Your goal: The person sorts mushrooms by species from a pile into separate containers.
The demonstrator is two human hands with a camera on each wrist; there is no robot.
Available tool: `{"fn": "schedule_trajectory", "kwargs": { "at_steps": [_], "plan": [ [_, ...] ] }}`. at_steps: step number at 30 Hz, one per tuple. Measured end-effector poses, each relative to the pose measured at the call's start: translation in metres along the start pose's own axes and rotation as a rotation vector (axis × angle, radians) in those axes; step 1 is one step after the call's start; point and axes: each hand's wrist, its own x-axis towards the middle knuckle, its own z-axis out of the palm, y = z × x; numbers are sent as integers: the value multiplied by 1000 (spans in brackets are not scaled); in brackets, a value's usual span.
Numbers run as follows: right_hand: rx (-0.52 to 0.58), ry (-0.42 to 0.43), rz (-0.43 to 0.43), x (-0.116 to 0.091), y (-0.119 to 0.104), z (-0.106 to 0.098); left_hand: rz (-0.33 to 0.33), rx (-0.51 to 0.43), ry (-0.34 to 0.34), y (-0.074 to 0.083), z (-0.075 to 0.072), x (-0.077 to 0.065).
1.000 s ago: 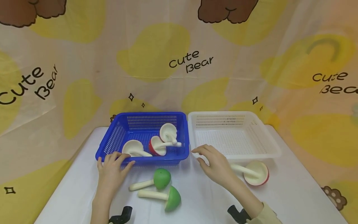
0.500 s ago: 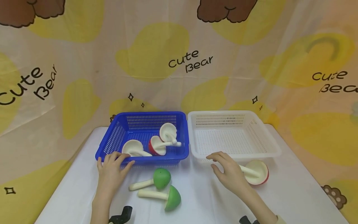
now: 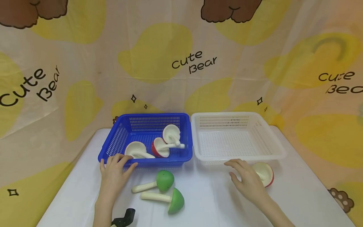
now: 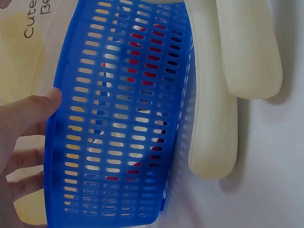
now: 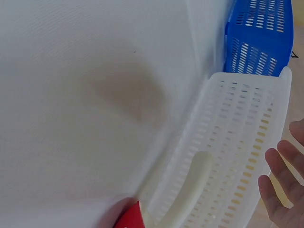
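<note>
Your L hand (image 3: pixel 112 176) grips blue basket (image 3: pixel 164 162) by front rim; your R hand (image 3: pixel 249 180), fingers loose, hovers nr white basket (image 3: pixel 211 158) & red ladle (image 3: pixel 266 174).

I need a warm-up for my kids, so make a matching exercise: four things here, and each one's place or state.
Things
1. left hand
2. blue basket
3. green ladles
4. white basket

Places and states
A. right of the blue basket
B. containing three ladles
C. gripping the blue basket
D. lying on the table

Pairs: 1-C, 2-B, 3-D, 4-A
</note>
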Motion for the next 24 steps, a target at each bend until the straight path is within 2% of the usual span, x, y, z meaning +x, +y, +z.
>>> {"fn": "schedule_trajectory", "kwargs": {
  "at_steps": [11,16,24],
  "plan": [
    [-116,31,-60,-13,28,-12,-9,3,-13,0,0,-1],
    [-177,2,-81,-19,40,-15,-14,2,-16,0,0,-1],
    [-247,-68,-64,-28,51,-12,-14,6,-18,1,-1,0]
  ]
}}
